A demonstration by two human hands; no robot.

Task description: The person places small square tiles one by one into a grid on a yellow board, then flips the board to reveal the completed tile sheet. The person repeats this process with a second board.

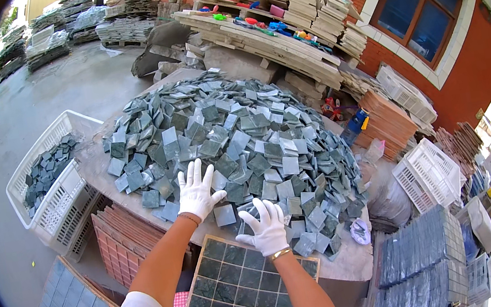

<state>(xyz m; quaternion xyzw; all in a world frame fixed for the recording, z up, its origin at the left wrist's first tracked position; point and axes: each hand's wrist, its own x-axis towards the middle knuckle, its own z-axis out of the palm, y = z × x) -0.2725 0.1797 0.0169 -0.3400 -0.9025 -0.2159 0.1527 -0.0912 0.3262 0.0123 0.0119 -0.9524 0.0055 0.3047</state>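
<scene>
Head view: hands (198, 192) spread over tiles (204, 131); the tray (194, 291) slants up-right, its long axis unclear.

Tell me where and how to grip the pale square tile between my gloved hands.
I'd pinch the pale tile by its left and right edges, from above on the near side: it looks flat, its square face uncovered, with the tile pile crowding its far side.

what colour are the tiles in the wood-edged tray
Dark green, nearly black square tiles, seen in head view.
</scene>
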